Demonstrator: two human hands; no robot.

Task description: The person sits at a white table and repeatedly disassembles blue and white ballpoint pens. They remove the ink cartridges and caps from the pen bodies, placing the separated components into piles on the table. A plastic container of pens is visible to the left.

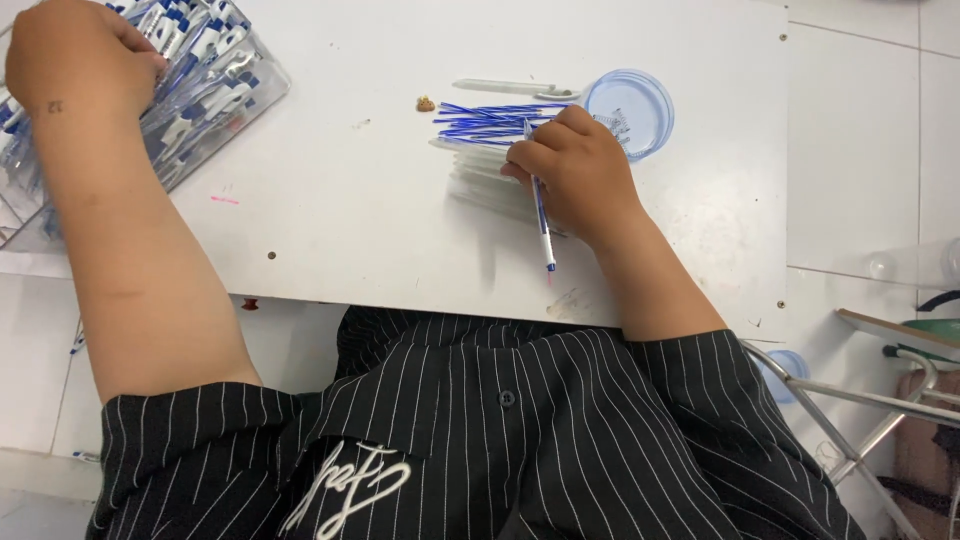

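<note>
I see my right hand (575, 170) pinching a thin blue refill (541, 215), light and bendy, best held mid-shaft; my left hand (80, 55) is closed over packaged pens (215, 75).

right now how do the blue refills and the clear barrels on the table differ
The blue refills are thin, dark blue rods fanned loosely, farther from the person; the clear barrels are thicker, see-through tubes lying side by side, nearer the person. The refills stand out sharply against the white table; the barrels nearly blend into it. The right hand covers part of both. Both piles lie flat, pointing left to right.
</note>
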